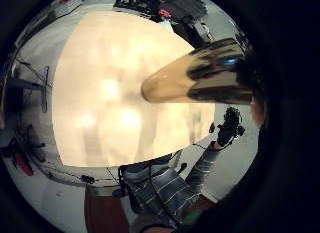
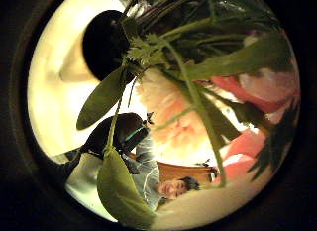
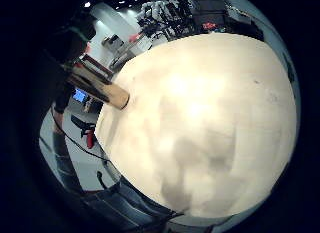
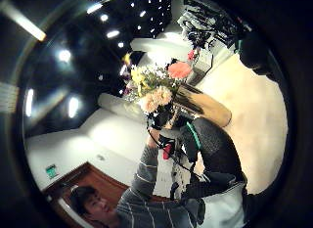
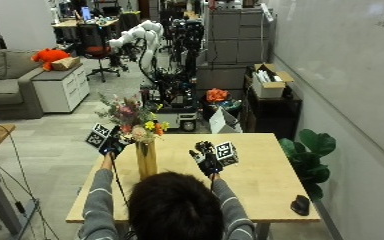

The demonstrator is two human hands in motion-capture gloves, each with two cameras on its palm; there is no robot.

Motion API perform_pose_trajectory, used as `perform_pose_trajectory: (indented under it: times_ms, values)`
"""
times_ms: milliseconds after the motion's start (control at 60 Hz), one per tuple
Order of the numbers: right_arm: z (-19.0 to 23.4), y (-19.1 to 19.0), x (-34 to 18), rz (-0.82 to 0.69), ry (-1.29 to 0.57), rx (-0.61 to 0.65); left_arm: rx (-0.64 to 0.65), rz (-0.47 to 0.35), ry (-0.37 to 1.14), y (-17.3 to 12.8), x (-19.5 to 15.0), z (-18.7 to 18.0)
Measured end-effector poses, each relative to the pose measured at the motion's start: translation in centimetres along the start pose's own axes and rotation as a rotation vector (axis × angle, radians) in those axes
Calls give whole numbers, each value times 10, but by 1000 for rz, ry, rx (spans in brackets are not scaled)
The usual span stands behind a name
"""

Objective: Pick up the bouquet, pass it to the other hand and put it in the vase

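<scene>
Bouquet [image 5: 131,116] seated in vase [image 5: 146,159] on bench [image 5: 265,175]; left hand [image 5: 112,142] pinching stems, right hand [image 5: 207,159] spread; careless release could tip vase

So the vase [image 5: 146,159] stands upright on the left part of the worktop [image 5: 265,180], with the bouquet [image 5: 131,116] sitting in its mouth and sticking out above it. The left hand [image 5: 111,143] is up just left of the bouquet, right beside the flowers, and the right hand [image 5: 206,159] is raised over the middle of the worktop, well apart from the vase to its right. There's also a small mouse-like thing [image 5: 300,204] lying near the worktop's front right corner.
</scene>
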State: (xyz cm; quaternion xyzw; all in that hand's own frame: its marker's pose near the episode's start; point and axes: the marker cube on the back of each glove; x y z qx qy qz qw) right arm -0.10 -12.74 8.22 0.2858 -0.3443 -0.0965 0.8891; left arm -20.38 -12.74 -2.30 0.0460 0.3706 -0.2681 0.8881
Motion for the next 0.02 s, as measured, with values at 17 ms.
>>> perform_pose_trajectory:
  times_ms: [17]
  values:
    - [0,1,-3,-6,-4,1,19,7,-2,3,-3,-2]
